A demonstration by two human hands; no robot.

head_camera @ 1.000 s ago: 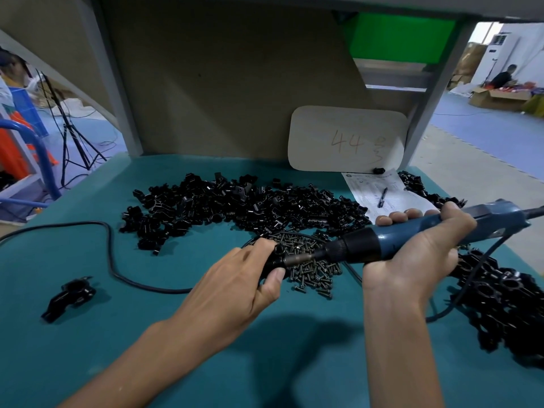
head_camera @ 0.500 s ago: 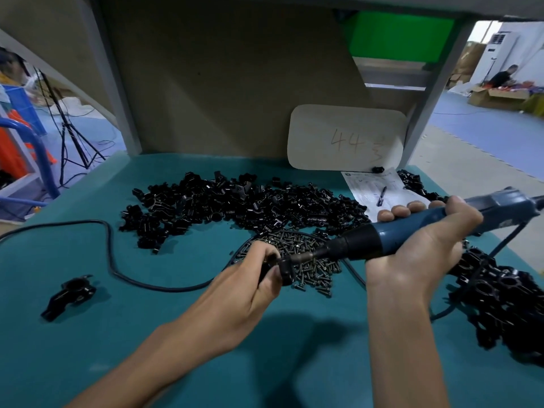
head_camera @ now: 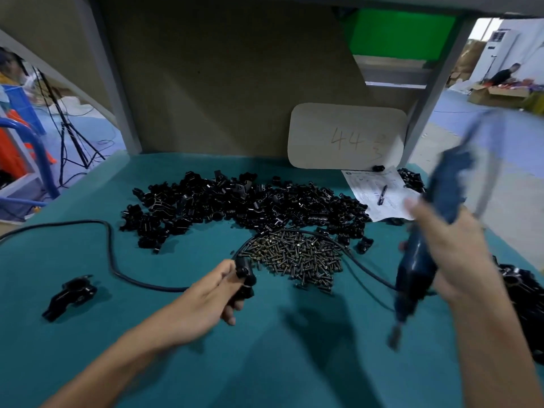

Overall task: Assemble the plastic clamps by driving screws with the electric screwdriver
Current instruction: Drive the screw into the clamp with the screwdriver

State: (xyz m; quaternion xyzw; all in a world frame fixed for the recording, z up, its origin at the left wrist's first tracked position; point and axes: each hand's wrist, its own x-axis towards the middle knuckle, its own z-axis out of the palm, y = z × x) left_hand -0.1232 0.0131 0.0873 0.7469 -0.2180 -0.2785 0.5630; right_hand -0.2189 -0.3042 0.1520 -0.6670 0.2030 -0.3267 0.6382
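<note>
Left hand (head_camera: 203,301): nearest, low over the teal table (head_camera: 147,348). Thumb and fingers pinch one black plastic clamp (head_camera: 245,278), held just above the cloth at the near edge of the screws.

Right hand (head_camera: 454,254): raised at the right, motion-blurred. Fingers wrap the body of the blue electric screwdriver (head_camera: 413,272); the tool stands steeply, bit end down towards the table, rear end up and away. The bit touches nothing and is well apart from the held clamp.

Single clamp (head_camera: 70,295): black, lying alone on the table at the near left.

Black cable (head_camera: 111,260): loops across the table from the left edge, passes behind the left hand and curves round the far side of the screws.

Screws (head_camera: 294,257): loose heap, dark metal, centre of the table, just beyond the left hand.

Heap of clamp parts (head_camera: 235,204): broad black pile directly behind the screws, touching them.

Second heap (head_camera: 521,293): black parts at the right edge, partly hidden by the right forearm.

Paper sheet (head_camera: 368,187): printed, far right, with a pen (head_camera: 382,195) lying on it.

Beige board (head_camera: 347,136): rounded corners, marked "44", leaning against the back panel.
</note>
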